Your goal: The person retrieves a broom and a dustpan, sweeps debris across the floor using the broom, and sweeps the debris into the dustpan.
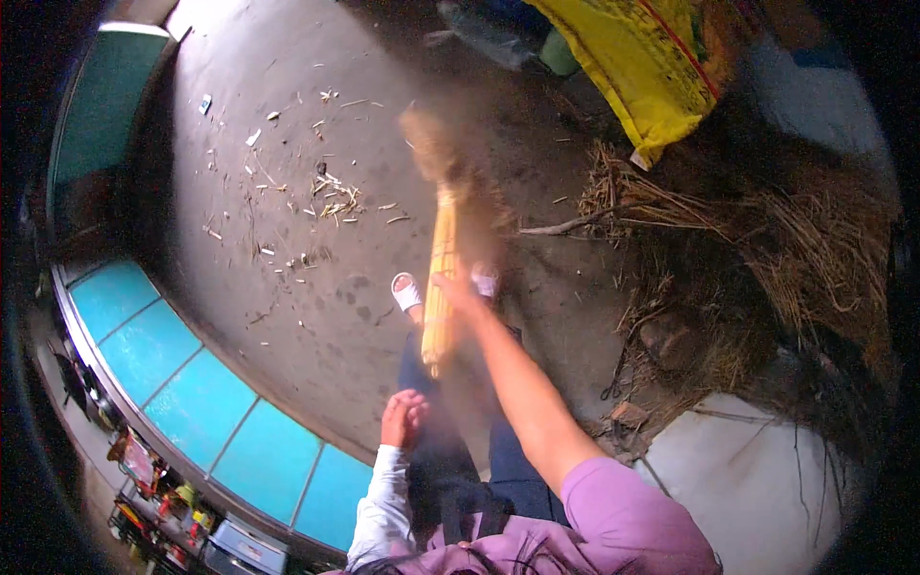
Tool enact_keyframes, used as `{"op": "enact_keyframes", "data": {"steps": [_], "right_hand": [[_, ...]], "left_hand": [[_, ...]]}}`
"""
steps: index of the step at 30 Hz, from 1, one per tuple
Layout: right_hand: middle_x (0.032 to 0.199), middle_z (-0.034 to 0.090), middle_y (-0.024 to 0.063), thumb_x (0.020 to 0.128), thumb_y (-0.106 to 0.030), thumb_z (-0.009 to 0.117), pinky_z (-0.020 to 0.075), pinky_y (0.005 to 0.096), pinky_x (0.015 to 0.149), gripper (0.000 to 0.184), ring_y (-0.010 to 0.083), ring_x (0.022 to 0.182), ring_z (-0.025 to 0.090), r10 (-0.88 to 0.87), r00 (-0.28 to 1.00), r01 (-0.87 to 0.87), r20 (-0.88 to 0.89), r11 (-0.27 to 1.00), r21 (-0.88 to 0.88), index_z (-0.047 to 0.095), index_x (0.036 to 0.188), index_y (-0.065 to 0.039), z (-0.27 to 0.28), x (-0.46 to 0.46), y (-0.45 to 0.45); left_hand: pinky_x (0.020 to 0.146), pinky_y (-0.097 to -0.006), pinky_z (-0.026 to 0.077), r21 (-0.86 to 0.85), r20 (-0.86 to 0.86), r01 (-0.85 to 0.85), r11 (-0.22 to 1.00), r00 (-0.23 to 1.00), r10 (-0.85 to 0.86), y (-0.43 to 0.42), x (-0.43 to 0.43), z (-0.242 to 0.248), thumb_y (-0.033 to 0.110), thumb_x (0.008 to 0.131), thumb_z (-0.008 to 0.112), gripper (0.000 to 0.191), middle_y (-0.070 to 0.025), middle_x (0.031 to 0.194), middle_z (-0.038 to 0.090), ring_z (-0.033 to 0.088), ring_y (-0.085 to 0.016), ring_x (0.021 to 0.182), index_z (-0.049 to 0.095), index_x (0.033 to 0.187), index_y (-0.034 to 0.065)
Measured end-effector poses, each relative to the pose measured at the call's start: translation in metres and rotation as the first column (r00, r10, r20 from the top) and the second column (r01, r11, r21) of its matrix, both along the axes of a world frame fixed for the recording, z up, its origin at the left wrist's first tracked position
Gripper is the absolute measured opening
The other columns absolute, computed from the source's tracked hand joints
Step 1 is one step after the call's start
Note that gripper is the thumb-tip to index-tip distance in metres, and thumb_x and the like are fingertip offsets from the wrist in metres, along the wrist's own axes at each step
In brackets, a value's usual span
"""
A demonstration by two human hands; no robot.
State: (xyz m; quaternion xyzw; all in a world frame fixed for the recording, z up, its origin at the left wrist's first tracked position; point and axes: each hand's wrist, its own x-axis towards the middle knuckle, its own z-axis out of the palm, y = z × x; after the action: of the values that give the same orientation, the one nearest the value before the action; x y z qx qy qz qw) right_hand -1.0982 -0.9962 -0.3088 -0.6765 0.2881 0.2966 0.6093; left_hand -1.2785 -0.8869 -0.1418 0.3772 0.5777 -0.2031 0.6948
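Observation:
My right hand grips the pale bound-stalk handle of a straw hand broom. Away from me points its brush end, blurred and just over the floor; contact cannot be told. Below the hand, the butt of the handle reaches back over my legs. My left hand, at the end of a white sleeve, hovers above my thigh with fingers loosely curled, and no object shows in it. Short bits of stalk and scraps lie scattered on the grey floor, left of the broom.
Blue-green cabinet doors curve along the left, beneath a counter with bottles and a box. Dry straw and a stick lie at right. A yellow sack is upper right, a white slab lower right. My sandals flank the handle.

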Motion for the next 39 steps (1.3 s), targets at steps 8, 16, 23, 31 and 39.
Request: {"op": "enact_keyframes", "data": {"steps": [8,16,23,31,39], "right_hand": [[0.102,0.054,0.0141,0.069,-0.02,0.057,0.0436,0.0309,0.077,0.065,0.0216,0.089,0.053,0.216,0.975,-0.204,0.052,0.963,-0.177,0.034,0.127,-0.006,0.074,-0.05,-0.021],[0.104,0.051,0.0126,0.078,-0.021,0.055,0.0467,0.0319,0.073,0.054,0.0217,0.086,0.054,-0.16,0.927,0.185,-0.339,0.982,0.043,0.03,0.124,-0.008,0.049,-0.043,-0.016],[0.09,0.05,0.0069,0.077,-0.015,0.05,0.0459,0.0276,0.065,0.041,0.0155,0.077,0.052,-0.128,0.941,0.272,-0.313,0.836,0.477,0.036,0.115,-0.008,0.026,-0.055,0.112],[0.1,0.048,0.0078,0.077,-0.008,0.053,0.047,0.0287,0.07,0.051,0.0173,0.083,0.054,-0.16,0.969,0.239,-0.187,0.79,0.564,0.029,0.122,-0.007,0.081,-0.034,0.106],[0.087,0.058,0.0118,0.073,-0.042,0.052,0.0476,0.0342,0.07,0.05,0.0237,0.078,0.057,-0.323,0.87,0.454,-0.372,0.819,0.35,0.049,0.101,-0.001,0.064,0.071,0.014]], "left_hand": [[0.078,-0.0353,0.045,-0.037,0.334,0.419,0.907,0.861,-0.384,-0.028,0.039,-0.064,0.035,0.081,0.053,0.062,-0.0125,0.111,0.046,0.051,-0.023,0.096,0.021,0.127,0.0074],[0.069,-0.0288,0.047,-0.28,0.281,0.372,0.885,0.913,-0.295,-0.019,0.094,-0.079,0.014,0.075,0.057,0.042,-0.0107,0.096,0.055,0.056,-0.018,0.08,0.043,0.111,-0.0017],[0.059,-0.0267,0.048,0.157,0.202,0.237,0.959,0.943,-0.266,0.074,0.083,-0.054,0.007,0.075,0.05,0.055,-0.0115,0.09,0.056,0.056,-0.015,0.071,0.029,0.125,-0.0003],[0.066,-0.0254,0.047,0.124,0.293,0.307,0.944,0.897,-0.33,0.069,0.106,0.017,0.004,0.077,0.047,0.064,-0.0088,0.098,0.054,0.056,-0.014,0.075,0.017,0.134,0.0052],[0.068,-0.0283,0.048,-0.223,0.443,0.487,0.844,0.822,-0.358,0.03,0.223,-0.064,0.014,0.078,0.053,0.06,-0.0126,0.111,0.049,0.058,-0.02,0.084,0.025,0.13,0.0035]]}}
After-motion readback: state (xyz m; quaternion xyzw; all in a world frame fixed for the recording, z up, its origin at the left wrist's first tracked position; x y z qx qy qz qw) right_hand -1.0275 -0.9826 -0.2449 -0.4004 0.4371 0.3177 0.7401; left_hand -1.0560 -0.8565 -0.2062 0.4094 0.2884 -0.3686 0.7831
